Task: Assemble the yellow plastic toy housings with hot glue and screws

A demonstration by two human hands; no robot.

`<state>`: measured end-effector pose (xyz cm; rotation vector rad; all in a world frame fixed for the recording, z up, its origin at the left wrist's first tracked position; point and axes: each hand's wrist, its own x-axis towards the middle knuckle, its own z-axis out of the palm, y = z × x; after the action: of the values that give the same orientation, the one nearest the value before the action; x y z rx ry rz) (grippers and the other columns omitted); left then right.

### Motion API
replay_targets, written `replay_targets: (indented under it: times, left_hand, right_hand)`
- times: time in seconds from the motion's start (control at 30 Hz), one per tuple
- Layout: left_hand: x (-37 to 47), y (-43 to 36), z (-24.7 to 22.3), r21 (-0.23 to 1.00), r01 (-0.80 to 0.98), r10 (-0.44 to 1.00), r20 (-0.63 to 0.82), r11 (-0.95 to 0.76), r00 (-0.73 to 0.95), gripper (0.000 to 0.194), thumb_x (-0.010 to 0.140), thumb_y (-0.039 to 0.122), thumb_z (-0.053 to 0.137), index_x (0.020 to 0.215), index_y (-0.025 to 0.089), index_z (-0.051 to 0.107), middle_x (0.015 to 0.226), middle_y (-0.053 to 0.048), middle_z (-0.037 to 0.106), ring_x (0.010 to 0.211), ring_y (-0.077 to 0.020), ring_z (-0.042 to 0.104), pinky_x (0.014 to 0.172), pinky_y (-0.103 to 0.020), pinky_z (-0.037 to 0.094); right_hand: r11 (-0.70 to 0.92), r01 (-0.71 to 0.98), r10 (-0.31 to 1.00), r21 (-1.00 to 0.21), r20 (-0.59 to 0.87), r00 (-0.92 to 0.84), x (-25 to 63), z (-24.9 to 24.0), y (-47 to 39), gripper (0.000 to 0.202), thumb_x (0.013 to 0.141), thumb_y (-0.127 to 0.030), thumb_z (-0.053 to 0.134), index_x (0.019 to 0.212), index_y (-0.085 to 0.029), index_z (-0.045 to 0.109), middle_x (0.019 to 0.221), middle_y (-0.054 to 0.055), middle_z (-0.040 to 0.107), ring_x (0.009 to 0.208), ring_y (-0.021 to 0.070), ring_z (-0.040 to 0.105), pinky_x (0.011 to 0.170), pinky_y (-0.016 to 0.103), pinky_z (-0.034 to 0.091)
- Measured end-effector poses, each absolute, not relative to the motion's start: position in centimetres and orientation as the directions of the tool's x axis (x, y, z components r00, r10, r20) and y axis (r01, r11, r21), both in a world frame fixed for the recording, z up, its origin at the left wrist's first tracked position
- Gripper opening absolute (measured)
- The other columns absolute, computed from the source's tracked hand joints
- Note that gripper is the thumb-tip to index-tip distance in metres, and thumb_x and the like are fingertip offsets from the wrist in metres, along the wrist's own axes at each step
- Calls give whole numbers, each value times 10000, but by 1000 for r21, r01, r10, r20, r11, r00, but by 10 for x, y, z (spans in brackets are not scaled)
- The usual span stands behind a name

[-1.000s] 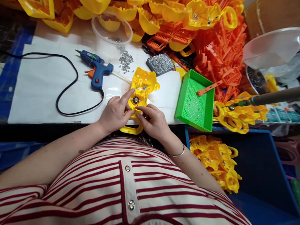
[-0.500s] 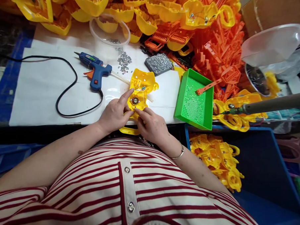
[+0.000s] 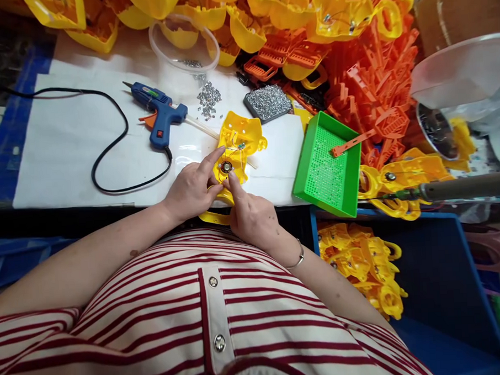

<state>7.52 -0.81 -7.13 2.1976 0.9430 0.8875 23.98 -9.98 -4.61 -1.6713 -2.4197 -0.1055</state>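
Note:
A yellow plastic shell (image 3: 240, 131) lies at the table's front edge, with thin wires and a round speaker-like part (image 3: 226, 166) inside it. My left hand (image 3: 192, 189) holds the shell's left side, its index finger stretched along the edge and its thumb near the lower part. My right hand (image 3: 253, 214) is at the lower right of the shell, its index finger extended onto the round part's lower edge and the other fingers curled at the shell. The yellow handle loop (image 3: 215, 218) sticks out below the hands, over the table edge.
A blue glue gun (image 3: 160, 115) with a black cord lies left. Beyond are loose screws (image 3: 208, 100) and a screw-filled tray (image 3: 268, 102). A green basket (image 3: 302, 177) stands right, near orange parts (image 3: 378, 82). A blue bin (image 3: 436, 268) holds yellow shells.
My right index finger has straightened and moved up to the round part. My left hand has stayed on the shell. The view has shifted slightly.

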Motion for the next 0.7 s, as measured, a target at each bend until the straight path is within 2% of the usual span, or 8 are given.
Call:
replay_targets:
  times: [0.07,0.13,0.33,0.43,0.53,0.6,0.7]
  left_hand:
    - [75,-8,-71,710,391,771,340,-586,538,703,788,158,607,1463,160,412,734,42,670,710,-146,623,797,-297,525]
    - [74,-8,-69,711,393,769,328,-584,549,721,784,148,599,1476,174,400,737,49,669,719,-143,623,802,-289,524]
    - [73,-7,-67,727,422,792,274,-543,546,756,785,144,590,1503,180,359,759,38,674,685,-136,599,757,-272,516]
    - [73,-7,-66,739,417,801,274,-530,532,773,783,136,587,1512,155,331,754,28,680,672,-144,594,739,-277,510]
    - [73,-7,-66,739,413,800,282,-533,529,776,783,139,594,1512,156,326,759,23,688,681,-150,606,743,-286,510]
    - [73,-8,-65,738,413,798,278,-534,534,778,785,144,597,1512,159,323,766,24,691,687,-150,614,744,-288,513]
    - [73,-8,-63,753,407,804,264,-517,533,793,789,151,597,1523,159,295,756,34,687,686,-144,621,749,-282,515]
  right_hand:
    - [365,930,919,35,150,-366,238,-44,-100,653,888,-117,355,1530,-21,289,1050,175,757,621,189,631,514,315,469]
    - [367,928,923,72,98,-373,235,-41,-101,617,907,-132,334,1514,-24,337,963,168,766,588,184,611,493,310,443]
    - [340,939,940,59,20,-341,231,-37,-101,620,901,-134,336,1512,-27,348,923,163,764,580,191,618,472,307,416]
    - [323,945,943,-48,96,-317,235,-36,-100,642,860,-116,370,1500,-81,382,1070,153,754,599,181,627,488,299,442]
    - [246,940,939,-238,299,-170,246,-33,-95,584,878,-136,355,1458,-143,423,1224,146,699,642,152,624,576,290,508]
    - [139,925,924,-352,382,6,255,-33,-90,495,919,-215,375,1402,-149,463,1195,151,688,620,140,595,594,299,516]
    - [34,898,929,-439,346,134,266,-35,-82,417,926,-366,489,1262,-129,555,1023,122,697,629,145,587,599,300,497]
